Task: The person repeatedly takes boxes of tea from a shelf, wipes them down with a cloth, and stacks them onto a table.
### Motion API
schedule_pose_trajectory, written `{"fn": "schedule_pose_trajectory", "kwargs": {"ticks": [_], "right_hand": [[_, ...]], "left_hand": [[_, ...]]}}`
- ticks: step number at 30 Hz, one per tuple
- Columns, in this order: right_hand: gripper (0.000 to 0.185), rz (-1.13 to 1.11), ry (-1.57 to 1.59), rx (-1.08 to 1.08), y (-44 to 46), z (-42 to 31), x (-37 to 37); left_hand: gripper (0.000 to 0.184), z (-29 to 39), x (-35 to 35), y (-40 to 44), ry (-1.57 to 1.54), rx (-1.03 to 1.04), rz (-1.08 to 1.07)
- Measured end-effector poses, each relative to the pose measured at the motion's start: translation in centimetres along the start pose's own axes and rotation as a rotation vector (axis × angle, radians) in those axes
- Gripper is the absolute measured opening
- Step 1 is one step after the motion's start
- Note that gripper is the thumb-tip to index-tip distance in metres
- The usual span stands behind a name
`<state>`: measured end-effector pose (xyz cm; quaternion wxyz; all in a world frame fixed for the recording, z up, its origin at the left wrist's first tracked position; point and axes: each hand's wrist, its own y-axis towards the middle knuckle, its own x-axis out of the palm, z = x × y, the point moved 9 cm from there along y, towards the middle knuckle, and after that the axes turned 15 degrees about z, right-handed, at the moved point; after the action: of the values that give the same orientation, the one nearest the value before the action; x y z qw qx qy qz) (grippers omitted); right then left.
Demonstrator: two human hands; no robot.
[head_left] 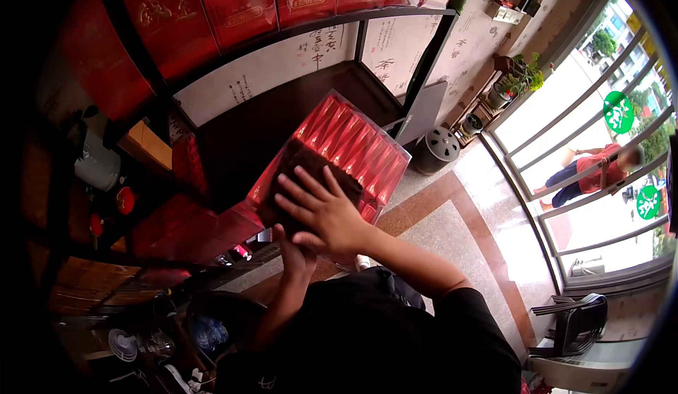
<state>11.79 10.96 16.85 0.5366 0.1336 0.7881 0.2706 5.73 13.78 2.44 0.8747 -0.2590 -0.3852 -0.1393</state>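
A person in a black short-sleeved top spreads the right hand flat over a dark brown cloth on a clear plastic box packed with rows of shiny red packets, its grip open and the fingers apart. The left hand is at the box's near left corner, partly hidden, and whether its grip is clenched cannot be told. The box sits tilted in view at the near right side of a dark wooden shelf; the contact beneath it is hidden. Above, at the far side, red boxes stand in a row, bearing gold characters and gold-framed lines too small and distorted to read. Dark calligraphy marks the pale wallpaper, where the character "茶" can be made out. To the right are a lidded metal bin with a ring of holes, a potted green plant and stacked black chairs. Round green stickers with white lettering, not clearly legible, mark the glass doors; beyond them, a person in a red top is outside.
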Motion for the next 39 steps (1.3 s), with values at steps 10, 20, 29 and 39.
{"fn": "schedule_pose_trajectory", "kwargs": {"ticks": [10,20,29,39], "right_hand": [[0.058,0.288,-0.332,0.407,3.2,14.9,-2.9],[0.064,0.165,-0.342,0.263,5.3,9.0,1.3],[0.063,0.048,-0.172,0.050,4.2,1.9,3.1],[0.062,-0.064,-0.103,-0.018,2.4,-1.2,3.2]], "left_hand": [[0.088,0.4,-0.9,0.5,0.108,0.070,0.092],[0.085,1.3,0.4,-0.1,0.062,-0.035,0.038],[0.082,0.8,-0.2,0.5,-0.004,-0.066,0.109],[0.093,-0.1,-1.6,1.7,-0.126,-0.048,0.068]]}}
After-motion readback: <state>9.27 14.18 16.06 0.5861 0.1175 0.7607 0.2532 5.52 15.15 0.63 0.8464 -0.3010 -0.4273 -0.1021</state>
